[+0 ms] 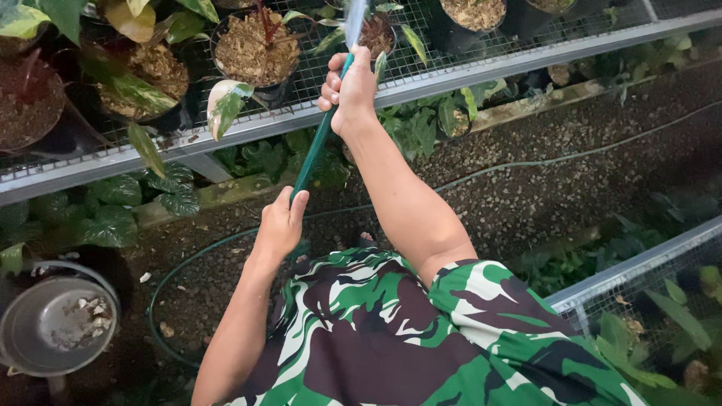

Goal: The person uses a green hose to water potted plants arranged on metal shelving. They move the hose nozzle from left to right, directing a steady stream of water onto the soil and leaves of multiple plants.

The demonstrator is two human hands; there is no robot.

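Gripping a green hose [316, 146], the right hand [350, 90] is closed near its nozzle at twelve o'clock, the left hand [282, 225] clasps it lower down. Water seemingly sprays toward potted plants [256, 49] on the wire-mesh bench [421, 68].

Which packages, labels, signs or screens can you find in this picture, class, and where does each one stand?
None: no package, label, sign or screen shows.
Both hands, left hand and right hand, grip a green hose aimed at black plant pots on a grey wire bench.
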